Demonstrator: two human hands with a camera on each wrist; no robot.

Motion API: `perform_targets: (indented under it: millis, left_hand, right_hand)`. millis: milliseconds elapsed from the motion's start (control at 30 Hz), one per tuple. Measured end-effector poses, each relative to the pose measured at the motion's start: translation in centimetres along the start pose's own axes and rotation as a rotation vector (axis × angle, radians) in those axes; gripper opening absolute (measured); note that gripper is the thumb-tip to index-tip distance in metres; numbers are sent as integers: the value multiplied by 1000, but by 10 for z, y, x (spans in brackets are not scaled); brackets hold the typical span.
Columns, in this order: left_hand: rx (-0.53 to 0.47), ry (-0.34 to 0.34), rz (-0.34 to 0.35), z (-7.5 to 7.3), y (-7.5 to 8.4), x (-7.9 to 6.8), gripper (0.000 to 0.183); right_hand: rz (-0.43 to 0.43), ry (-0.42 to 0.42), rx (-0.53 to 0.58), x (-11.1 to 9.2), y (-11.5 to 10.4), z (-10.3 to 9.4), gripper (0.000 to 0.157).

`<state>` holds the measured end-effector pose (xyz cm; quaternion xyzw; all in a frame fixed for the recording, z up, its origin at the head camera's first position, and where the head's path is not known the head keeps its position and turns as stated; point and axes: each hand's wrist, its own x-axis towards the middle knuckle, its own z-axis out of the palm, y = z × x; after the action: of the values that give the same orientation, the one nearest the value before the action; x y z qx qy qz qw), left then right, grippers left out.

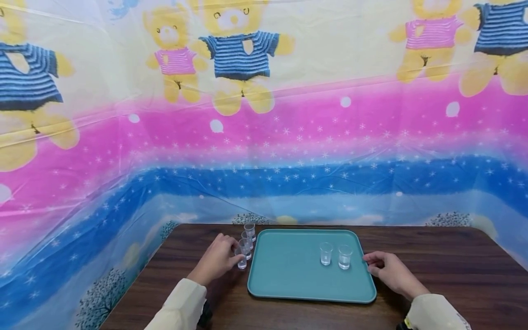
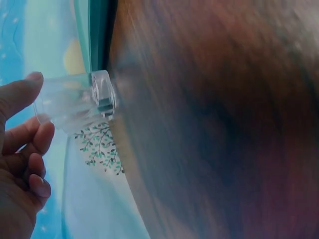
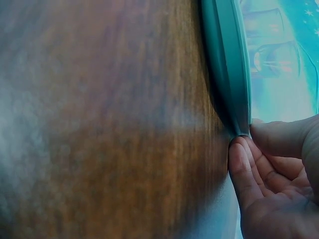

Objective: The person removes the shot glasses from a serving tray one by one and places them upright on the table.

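Note:
In the head view, a line of several small clear shot glasses (image 1: 249,229) stands along the left side of a teal tray (image 1: 288,279). My left hand (image 1: 218,259) is at the nearest of them, pinching this shot glass (image 1: 241,263) by its rim. In the left wrist view, thumb and fingers lie on opposite sides of the glass (image 2: 75,99), its thick base close to the table. At the tray's right edge, my right hand (image 1: 389,270) grips the rim (image 3: 239,99) between thumb and fingers. Two more shot glasses, a left one (image 1: 326,254) and a right one (image 1: 344,257), stand upright on the tray.
The tray lies on a dark wood table (image 1: 445,256), whose far edge runs just behind it. Beyond hangs a cloth backdrop (image 1: 288,178) with bears and bands of pink and blue, wrapping round to both sides.

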<state>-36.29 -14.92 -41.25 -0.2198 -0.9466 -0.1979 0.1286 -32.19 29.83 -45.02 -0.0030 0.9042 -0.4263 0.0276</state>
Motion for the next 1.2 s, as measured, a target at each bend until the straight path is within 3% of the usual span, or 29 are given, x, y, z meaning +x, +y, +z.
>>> perform_targets:
  millis: [233,567,900,1200]
  left_hand:
    - [20,-27,-62,4,3,3,20]
    - [53,1,-61,4,4,2,23]
    - [122,160,82,0,16,4,28]
    - [90,134,205,11,38,15,25]
  right_hand:
    - [8,-4,4,0,0,-1,28]
    - [12,-7,4,-2,0,0,28]
    - [17,-9,7,-2,-1,-1,28]
    - [9,-10,18,0,1,-1,27]
